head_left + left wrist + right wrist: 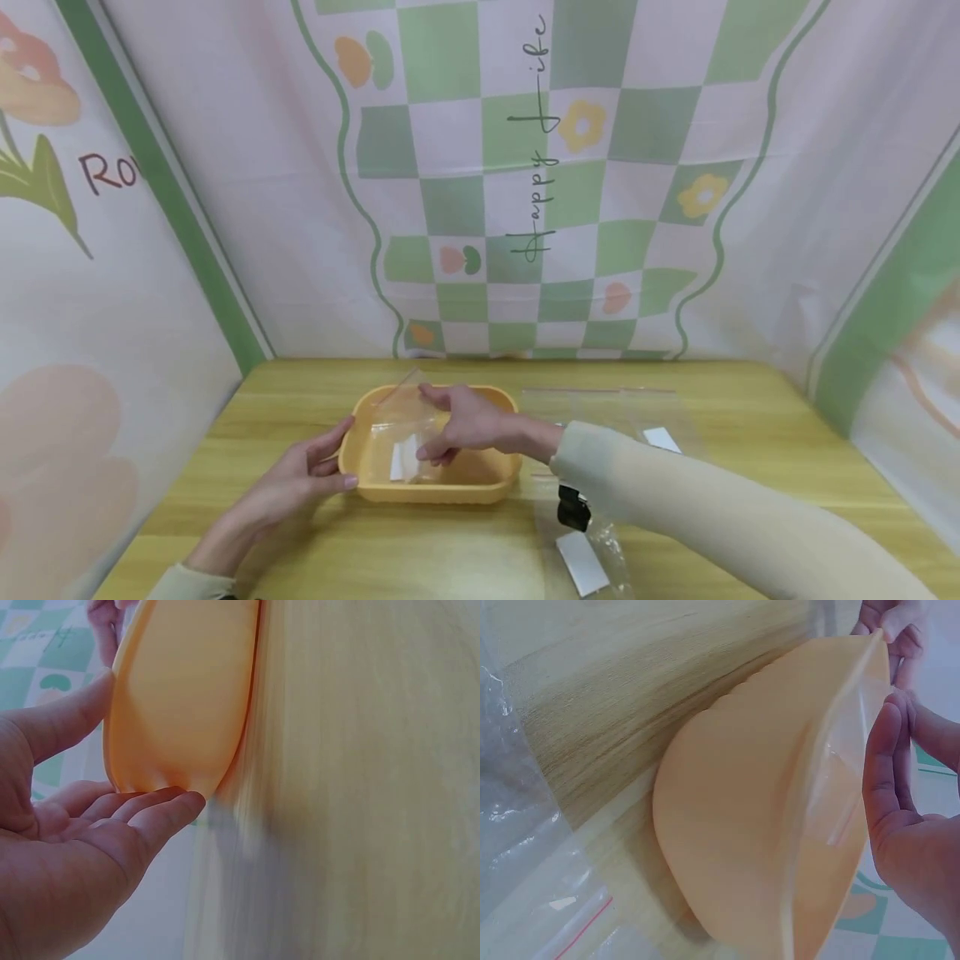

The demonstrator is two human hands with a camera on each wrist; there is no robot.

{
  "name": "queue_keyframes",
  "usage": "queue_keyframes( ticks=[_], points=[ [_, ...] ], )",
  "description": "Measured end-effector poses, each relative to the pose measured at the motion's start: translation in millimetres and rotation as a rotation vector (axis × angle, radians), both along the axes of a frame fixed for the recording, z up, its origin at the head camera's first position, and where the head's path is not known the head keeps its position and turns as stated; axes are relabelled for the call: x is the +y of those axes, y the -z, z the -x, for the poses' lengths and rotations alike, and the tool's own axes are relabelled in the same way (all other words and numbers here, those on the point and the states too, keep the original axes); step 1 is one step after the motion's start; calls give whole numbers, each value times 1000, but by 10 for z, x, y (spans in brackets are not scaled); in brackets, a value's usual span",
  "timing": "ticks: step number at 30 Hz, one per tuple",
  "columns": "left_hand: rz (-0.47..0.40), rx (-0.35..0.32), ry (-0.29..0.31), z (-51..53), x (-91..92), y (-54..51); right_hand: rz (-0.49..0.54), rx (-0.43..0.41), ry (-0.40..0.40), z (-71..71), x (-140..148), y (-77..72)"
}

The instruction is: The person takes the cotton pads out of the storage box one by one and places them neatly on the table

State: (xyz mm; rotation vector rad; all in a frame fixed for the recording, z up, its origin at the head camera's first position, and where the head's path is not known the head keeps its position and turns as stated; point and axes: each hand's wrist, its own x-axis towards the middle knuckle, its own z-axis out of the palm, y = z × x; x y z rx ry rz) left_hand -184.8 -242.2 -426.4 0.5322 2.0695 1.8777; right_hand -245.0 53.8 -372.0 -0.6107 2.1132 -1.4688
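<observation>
A yellow plastic basin sits on the wooden table. My left hand holds its left end, thumb at the near corner and fingers against the side wall, as the left wrist view also shows. Inside the basin lies a clear zip-lock bag with a white card in it; its sealed edge rises above the far rim. My right hand reaches over the basin and pinches this bag near the card. In the right wrist view, the bag is partly hidden by the fingers.
To the right, more clear zip-lock bags lie flat on the table, one with a white card near the front and another with a white card behind the right forearm. A patterned curtain stands behind the table.
</observation>
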Motion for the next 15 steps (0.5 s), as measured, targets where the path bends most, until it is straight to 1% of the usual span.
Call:
queue_keyframes(
  ticks=[7,12,15],
  points=[
    [2,-16,-2,-1,10,33,30,16,2,-37,104,-124],
    [8,-18,-5,-10,3,30,66,14,5,-65,206,-211],
    [14,-16,-8,-16,-3,25,83,15,12,-107,284,-261]
  ],
)
